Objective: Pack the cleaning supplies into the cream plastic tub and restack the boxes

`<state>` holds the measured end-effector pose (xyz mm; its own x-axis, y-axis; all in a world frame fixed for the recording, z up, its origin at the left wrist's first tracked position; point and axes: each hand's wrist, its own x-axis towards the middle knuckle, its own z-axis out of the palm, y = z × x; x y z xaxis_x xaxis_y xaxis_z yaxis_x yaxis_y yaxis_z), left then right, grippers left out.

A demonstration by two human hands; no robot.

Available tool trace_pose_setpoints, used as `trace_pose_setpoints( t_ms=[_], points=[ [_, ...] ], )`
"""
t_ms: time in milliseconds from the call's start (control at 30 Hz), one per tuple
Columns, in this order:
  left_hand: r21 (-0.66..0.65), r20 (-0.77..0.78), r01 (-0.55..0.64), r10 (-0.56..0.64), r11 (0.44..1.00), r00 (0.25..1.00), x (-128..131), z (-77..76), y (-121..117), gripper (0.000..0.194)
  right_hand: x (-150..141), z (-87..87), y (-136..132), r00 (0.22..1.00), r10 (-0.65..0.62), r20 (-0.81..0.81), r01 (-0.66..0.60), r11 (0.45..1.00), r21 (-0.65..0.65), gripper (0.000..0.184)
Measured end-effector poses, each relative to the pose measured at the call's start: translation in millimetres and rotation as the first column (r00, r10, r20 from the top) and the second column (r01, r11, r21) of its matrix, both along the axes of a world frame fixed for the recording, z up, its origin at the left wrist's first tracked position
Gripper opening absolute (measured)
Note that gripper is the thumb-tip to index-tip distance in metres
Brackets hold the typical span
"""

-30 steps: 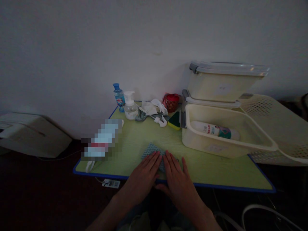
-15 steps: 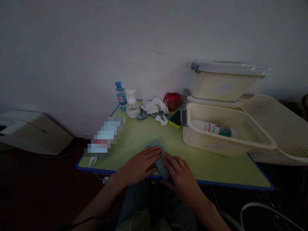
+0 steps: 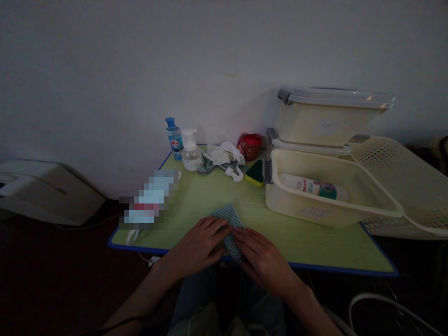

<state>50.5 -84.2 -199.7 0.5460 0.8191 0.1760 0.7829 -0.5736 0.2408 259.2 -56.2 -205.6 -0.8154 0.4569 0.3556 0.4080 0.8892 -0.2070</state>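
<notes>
A folded grey-blue textured cloth (image 3: pixel 228 213) lies near the table's front edge, slanting towards me. My left hand (image 3: pixel 201 242) reaches over it from the left, fingers slightly bent and touching its middle, with the thumb held apart. From the right, my right hand (image 3: pixel 261 254) has its fingers closed over the cloth's right edge, the thumb lower down and partly hidden. The fingertips of both hands meet around the cloth's middle, covering part of it.
Behind stand a blue bottle (image 3: pixel 174 141), a pump bottle (image 3: pixel 191 156), crumpled white and grey items (image 3: pixel 219 156), a red basket (image 3: pixel 250 146) and a sponge (image 3: pixel 255 173). To the right, an open cream bin (image 3: pixel 308 210) holds a white bottle (image 3: pixel 297 182). A blurred-out object (image 3: pixel 150 198) lies left.
My left fingers have bent more, and my right fingers have shifted left and up on the cloth, now meeting the left fingertips. The cloth stays in nearly the same place.
</notes>
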Motion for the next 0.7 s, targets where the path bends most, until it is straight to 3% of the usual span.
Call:
trace_pose_setpoints(
  t_ms=[167,367,567,700],
  points=[
    [0.059,-0.007,-0.177,0.177,0.982,0.984,22,-1.9,-9,0.035,-1,6.0,10,0.999,0.032,0.035,-0.033,0.999,0.022,0.027],
    [0.191,-0.071,-0.352,0.371,0.916,0.926,50,-17.0,-15,0.026,1,7.8,16,0.997,0.053,0.054,-0.051,0.998,-0.039,0.027],
    [0.224,-0.008,-0.330,0.340,0.917,0.940,45,-19.1,-12,0.025,8,9.5,23,0.998,0.051,0.022,-0.045,0.976,-0.213,0.038],
    [0.091,0.125,-0.345,0.333,0.934,0.935,38,-10.8,-8,0.024,3,14.3,27,1.000,0.000,-0.009,-0.003,0.954,-0.300,0.028]
  ],
)
